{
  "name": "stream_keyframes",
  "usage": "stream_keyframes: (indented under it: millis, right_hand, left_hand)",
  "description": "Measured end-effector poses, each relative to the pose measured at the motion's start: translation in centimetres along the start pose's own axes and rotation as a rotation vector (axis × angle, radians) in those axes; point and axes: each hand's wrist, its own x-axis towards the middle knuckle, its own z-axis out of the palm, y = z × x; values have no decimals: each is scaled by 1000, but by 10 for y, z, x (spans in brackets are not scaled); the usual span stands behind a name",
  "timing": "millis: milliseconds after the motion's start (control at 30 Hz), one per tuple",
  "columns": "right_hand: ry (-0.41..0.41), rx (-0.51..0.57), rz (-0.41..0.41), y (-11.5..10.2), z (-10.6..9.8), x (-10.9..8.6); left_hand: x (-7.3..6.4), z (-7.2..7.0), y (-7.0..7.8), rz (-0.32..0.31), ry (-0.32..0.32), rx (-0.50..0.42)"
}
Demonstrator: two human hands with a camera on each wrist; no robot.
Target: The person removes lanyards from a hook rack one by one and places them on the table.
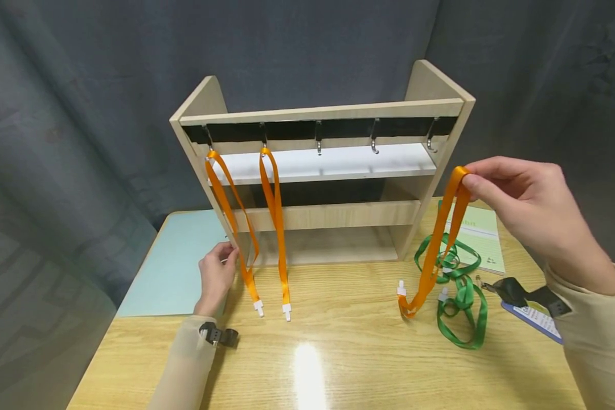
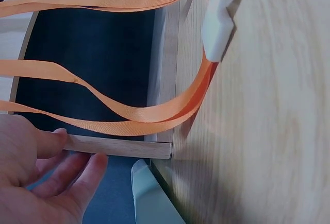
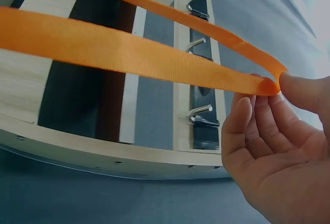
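Observation:
My right hand (image 1: 523, 205) pinches an orange lanyard (image 1: 433, 256) at the top of its loop, to the right of the wooden shelf (image 1: 333, 217). The lanyard's lower end, with a white clip (image 1: 401, 288), hangs low over the table. My left hand (image 1: 217, 273) holds the front edge of the shelf's left side panel (image 2: 124, 145) between thumb and fingers, near its foot. Two other orange lanyards, one on the far left (image 1: 246, 219) and one beside it (image 1: 279, 239), hang from the two leftmost hooks. The three hooks to the right, including the rightmost hook (image 1: 430, 136), carry nothing.
Green lanyards (image 1: 463, 302) lie tangled on the table (image 1: 359, 341) at the right. Behind them is a light green notebook (image 1: 479, 233), and a blue-edged card (image 1: 535, 323) lies near my right sleeve. A pale blue sheet (image 1: 171, 262) lies left of the shelf.

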Motion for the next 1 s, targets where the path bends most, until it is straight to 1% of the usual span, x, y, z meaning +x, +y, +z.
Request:
stream_keyframes:
  millis: [133, 300, 433, 533, 633, 700, 800, 1000]
  right_hand:
    - [-24, 16, -7, 7, 3, -4]
    - [-60, 13, -23, 17, 13, -9]
    - [-113, 3, -8, 26, 25, -11]
    - [-163, 16, -29, 33, 35, -12]
    - [-192, 44, -51, 38, 44, -13]
    - [-207, 51, -41, 41, 49, -14]
    - [-217, 53, -4, 47, 56, -15]
    - [-214, 46, 36, 60, 67, -14]
  left_hand:
    - [0, 0, 0, 2, 7, 1]
    - [1, 0, -1, 3, 4, 1]
    - [1, 0, -1, -4, -5, 1]
    - [0, 0, -1, -11, -11, 0]
    - [0, 0, -1, -16, -16, -2]
    - [0, 0, -1, -16, -15, -1]
    - [0, 1, -1, -18, -15, -3]
    - [-1, 1, -1, -19, -14, -3]
